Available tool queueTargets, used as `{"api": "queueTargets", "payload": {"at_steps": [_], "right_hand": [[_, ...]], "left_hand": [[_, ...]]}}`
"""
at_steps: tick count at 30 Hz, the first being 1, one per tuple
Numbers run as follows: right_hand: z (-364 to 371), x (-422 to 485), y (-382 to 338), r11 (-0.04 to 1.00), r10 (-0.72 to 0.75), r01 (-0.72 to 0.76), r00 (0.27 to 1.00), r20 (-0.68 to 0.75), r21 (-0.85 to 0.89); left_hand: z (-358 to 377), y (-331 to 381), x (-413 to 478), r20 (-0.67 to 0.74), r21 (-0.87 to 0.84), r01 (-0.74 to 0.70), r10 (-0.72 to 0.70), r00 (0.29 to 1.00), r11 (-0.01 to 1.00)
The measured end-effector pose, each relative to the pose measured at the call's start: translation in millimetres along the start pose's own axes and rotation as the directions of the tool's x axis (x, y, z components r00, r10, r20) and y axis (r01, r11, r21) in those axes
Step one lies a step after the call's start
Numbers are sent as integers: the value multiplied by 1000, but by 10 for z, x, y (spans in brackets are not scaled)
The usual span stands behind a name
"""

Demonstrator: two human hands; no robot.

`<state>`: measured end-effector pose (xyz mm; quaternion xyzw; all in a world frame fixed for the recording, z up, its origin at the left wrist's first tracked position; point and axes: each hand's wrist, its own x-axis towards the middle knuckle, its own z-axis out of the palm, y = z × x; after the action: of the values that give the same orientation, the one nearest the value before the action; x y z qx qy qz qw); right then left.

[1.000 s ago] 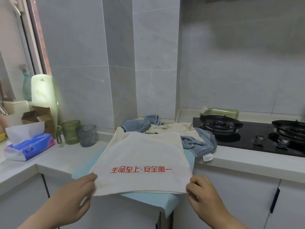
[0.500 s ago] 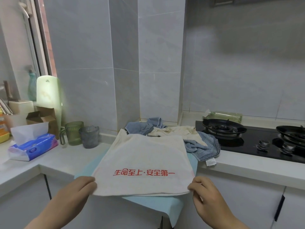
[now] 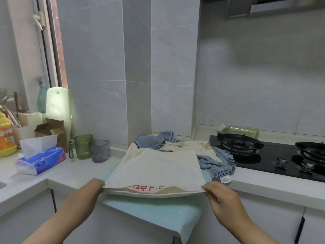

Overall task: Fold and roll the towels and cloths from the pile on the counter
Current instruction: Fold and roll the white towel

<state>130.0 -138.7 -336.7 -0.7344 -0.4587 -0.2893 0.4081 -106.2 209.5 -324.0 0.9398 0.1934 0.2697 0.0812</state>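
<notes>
A cream towel [image 3: 158, 166] with red printed characters lies spread on the counter [image 3: 79, 171], over a light blue cloth [image 3: 158, 212] that hangs over the front edge. My left hand [image 3: 91, 192] pinches the towel's near left corner and my right hand [image 3: 221, 196] pinches its near right corner. The near edge is lifted and curls over, so the red print is half hidden. Behind it sits the pile: a blue towel [image 3: 153, 141], a stained cream cloth [image 3: 186, 145] and a blue striped cloth [image 3: 221, 162].
A black gas hob [image 3: 274, 155] with two burners lies at the right. Left of the towel stand a green mug [image 3: 82, 147], a grey cup [image 3: 99, 150], a tissue pack [image 3: 40, 160], a cardboard box [image 3: 52, 131] and an orange bottle [image 3: 6, 136].
Both hands have raised the cream towel's near edge off the counter and begun turning it over away from me, covering part of the red print. The view has tilted upward.
</notes>
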Motion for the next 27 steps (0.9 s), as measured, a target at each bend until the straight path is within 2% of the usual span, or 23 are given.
{"api": "queueTargets", "payload": {"at_steps": [2, 5, 8, 10, 12, 14, 22, 25, 27], "right_hand": [[-38, 154, -11, 1000, 23, -23, 1000, 4, 6], [-122, 422, -81, 968, 227, -224, 974, -18, 109], [-208, 772, -188, 879, 414, -398, 910, -5, 262], [-294, 1047, -302, 804, 476, -420, 879, -34, 421], [-394, 1333, -395, 772, 502, -403, 861, -84, 491], [-497, 1619, -471, 755, 515, -378, 848, -127, 535], [-791, 2392, -486, 763, 515, -326, 828, -220, 558], [-916, 2482, -541, 771, 513, -317, 823, -243, 553], [-958, 2504, -566, 763, 510, -303, 824, -244, 571]], "left_hand": [[-48, 78, 89, -80, -161, 20, -33, 996, 987], [-194, 194, 233, -155, -309, 80, -133, 979, 948], [-411, 358, 433, -107, -540, 183, -283, 953, 822], [-573, 450, 628, -124, -665, 171, -334, 934, 727], [-742, 549, 844, -163, -752, 129, -371, 914, 647], [-904, 631, 1072, -223, -778, 80, -392, 893, 624], [-1449, 941, 1585, -416, -692, -76, -311, 855, 717], [-1578, 943, 1699, -402, -708, -63, -327, 855, 704], [-1635, 957, 1794, -337, -768, -17, -382, 860, 640]]}}
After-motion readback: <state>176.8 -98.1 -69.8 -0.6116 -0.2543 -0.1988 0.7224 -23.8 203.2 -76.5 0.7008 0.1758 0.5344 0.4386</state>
